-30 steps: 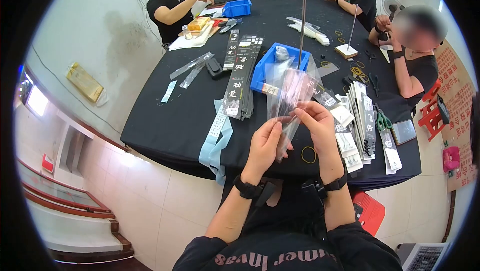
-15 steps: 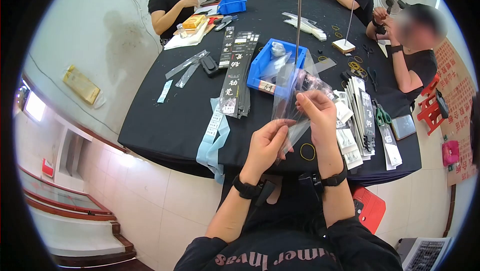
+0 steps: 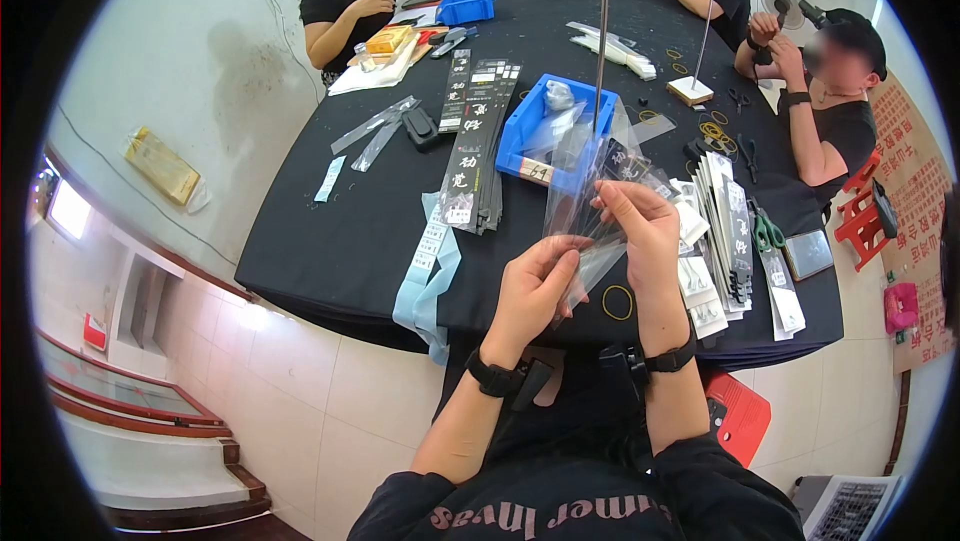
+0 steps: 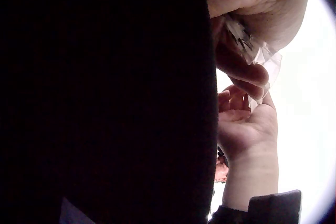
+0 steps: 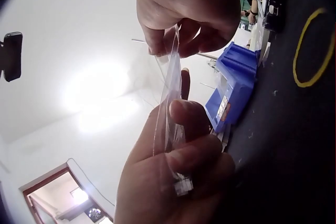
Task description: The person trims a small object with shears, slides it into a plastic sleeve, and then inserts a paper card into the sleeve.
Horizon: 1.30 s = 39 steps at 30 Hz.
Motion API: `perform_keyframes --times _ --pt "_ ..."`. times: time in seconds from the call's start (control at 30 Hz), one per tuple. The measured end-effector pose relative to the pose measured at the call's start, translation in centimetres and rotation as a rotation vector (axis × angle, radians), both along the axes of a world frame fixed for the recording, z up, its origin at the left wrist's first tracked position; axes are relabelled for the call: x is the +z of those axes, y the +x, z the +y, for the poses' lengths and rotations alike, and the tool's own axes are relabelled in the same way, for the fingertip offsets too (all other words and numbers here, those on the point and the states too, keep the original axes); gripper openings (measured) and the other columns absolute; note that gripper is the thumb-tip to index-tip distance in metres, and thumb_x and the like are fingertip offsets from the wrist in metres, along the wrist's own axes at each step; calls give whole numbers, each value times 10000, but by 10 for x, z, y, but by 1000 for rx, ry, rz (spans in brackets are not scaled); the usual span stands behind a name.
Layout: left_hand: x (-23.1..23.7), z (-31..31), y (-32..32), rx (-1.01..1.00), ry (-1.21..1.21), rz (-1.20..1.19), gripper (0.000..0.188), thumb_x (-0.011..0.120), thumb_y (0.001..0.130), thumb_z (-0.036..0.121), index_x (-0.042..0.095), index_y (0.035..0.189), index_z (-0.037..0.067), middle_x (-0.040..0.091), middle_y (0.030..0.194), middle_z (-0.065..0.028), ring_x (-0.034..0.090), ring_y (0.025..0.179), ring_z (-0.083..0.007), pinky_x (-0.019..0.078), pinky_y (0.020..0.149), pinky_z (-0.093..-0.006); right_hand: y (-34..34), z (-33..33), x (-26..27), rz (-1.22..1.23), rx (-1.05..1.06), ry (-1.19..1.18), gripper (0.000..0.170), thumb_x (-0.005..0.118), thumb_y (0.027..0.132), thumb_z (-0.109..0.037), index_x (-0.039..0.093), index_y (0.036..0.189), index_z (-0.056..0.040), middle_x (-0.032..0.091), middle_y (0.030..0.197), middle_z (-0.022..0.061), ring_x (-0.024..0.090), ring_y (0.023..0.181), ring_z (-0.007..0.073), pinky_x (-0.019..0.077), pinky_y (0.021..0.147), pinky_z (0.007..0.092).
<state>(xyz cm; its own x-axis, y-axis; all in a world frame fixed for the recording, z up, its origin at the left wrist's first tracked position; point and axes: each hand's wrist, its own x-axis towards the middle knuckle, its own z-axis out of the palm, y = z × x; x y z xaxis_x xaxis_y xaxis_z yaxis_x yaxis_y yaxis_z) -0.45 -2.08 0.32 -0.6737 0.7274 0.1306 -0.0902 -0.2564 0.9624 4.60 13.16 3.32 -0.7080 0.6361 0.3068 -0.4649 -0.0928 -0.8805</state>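
Observation:
Just in front of the blue bin, my left hand [image 3: 538,286] grips clear plastic bags [image 3: 598,263] between thumb and fingers near their lower end. My right hand [image 3: 645,226], a little higher and to the right, pinches the clear film with thumb and fingertips. In the right wrist view the thin film [image 5: 172,77] stretches between the right hand [image 5: 189,11] above and the left hand [image 5: 173,166] below. A small printed label [image 5: 184,186] shows at the left fingers. The left wrist view is largely dark, with the right hand [image 4: 247,129] beyond the left.
A blue bin [image 3: 520,136] with clear bags inside stands behind the hands, near an upright metal rod [image 3: 603,51]. Black printed cards [image 3: 475,156] lie left, with light-blue label strips [image 3: 430,261]. Packaged cards [image 3: 715,241], green-handled scissors [image 3: 768,231] and a yellow rubber band [image 3: 618,302] lie right.
My right hand has moved up and away from the left, and the clear film between them has spread. The left hand keeps its grip. Little has shifted in the last half second.

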Motion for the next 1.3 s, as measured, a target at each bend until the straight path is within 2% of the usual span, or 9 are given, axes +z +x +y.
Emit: perform_keyframes --times 0.3,0.4,0.47,0.5,0.53,0.63,0.77,0.97,1.3 --pt "3 0 1 1 -16 0 244 546 1019 165 647 1188 20 652 684 -20 566 516 -40 405 457 -183 1 1 1 -37 35 14 227 745 877 -93 719 1070 23 736 957 107 679 879 138 491 743 233" --pt "4 2 1 -30 -83 178 249 559 1005 142 636 1212 28 666 720 -24 600 569 -60 453 502 -206 6 -8 15 56 165 -1 508 809 805 -148 611 1240 22 708 1047 127 639 943 157 488 851 270" --pt "2 3 6 -27 -104 238 198 592 982 134 650 1133 19 691 790 -66 649 640 -143 510 588 -272 11 -10 23 -27 313 103 837 874 702 -175 447 1394 21 685 1113 160 627 1027 185 485 911 298" --pt "-7 4 3 -38 -104 447 170 605 974 136 648 1076 7 696 823 -90 664 686 -190 520 634 -305 9 -11 24 -44 279 191 964 896 649 -156 377 1440 33 683 1001 120 625 948 153 485 863 274" --pt "-12 5 2 -49 -105 655 155 617 966 138 645 1019 -5 700 857 -114 679 733 -238 530 680 -337 9 -13 26 -43 285 194 964 896 649 -156 377 1440 33 683 1001 120 625 948 153 485 863 274" --pt "-4 5 4 -25 -144 591 165 634 952 139 625 960 -26 691 948 -160 680 873 -285 520 760 -351 17 -28 37 -87 72 413 871 810 679 -8 375 1431 41 526 747 -8 505 669 57 423 651 188" --pt "-3 4 1 -109 -42 512 216 663 916 115 624 1078 -23 691 1023 -144 673 959 -221 512 811 -325 20 -37 34 28 159 291 763 791 680 57 450 1361 15 527 748 -22 488 680 44 411 637 187" --pt "8 4 -1 -93 10 301 290 700 845 92 628 1108 -5 692 1019 -75 632 978 -123 511 831 -314 14 -35 25 18 276 233 844 826 650 52 420 1389 8 561 883 14 526 771 64 456 670 192" --pt "2 23 13 96 22 499 211 653 861 94 633 1044 -7 701 940 -133 689 849 -253 525 754 -335 16 -68 24 23 -145 294 884 842 674 21 378 1426 -6 565 924 14 546 840 75 465 724 206"
